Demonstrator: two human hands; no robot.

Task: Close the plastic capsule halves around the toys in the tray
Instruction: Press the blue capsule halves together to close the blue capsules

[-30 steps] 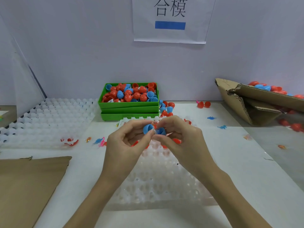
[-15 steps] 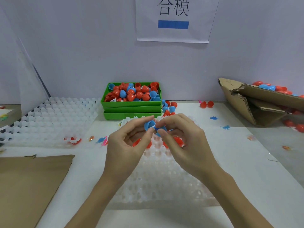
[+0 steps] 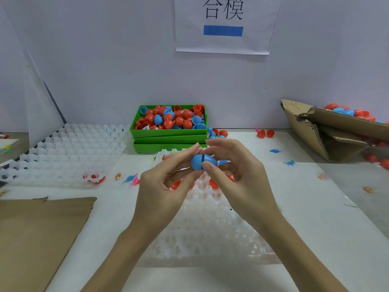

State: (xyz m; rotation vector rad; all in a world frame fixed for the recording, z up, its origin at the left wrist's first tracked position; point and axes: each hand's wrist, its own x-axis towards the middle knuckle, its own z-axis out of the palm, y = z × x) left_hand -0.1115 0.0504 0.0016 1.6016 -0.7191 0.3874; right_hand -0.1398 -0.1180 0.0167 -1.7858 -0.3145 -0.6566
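Observation:
A blue plastic capsule (image 3: 202, 161) is held above the clear cell tray (image 3: 208, 232) in front of me, its two halves pushed together with a dark seam between them. My left hand (image 3: 166, 186) pinches its left half and my right hand (image 3: 237, 175) pinches its right half. Whatever is inside the capsule is hidden. Red capsule pieces (image 3: 212, 183) sit in the tray's far cells, partly covered by my fingers.
A stacked green bin (image 3: 168, 133) of red and blue halves stands behind the tray. Another white cell tray (image 3: 63, 152) lies at left, brown cardboard (image 3: 37, 234) at near left, a torn carton (image 3: 328, 131) with capsules at right. Small toys (image 3: 289, 162) are scattered on the table.
The two separate blue halves have been brought together between my fingertips into one capsule. Both hands stayed above the tray's far end.

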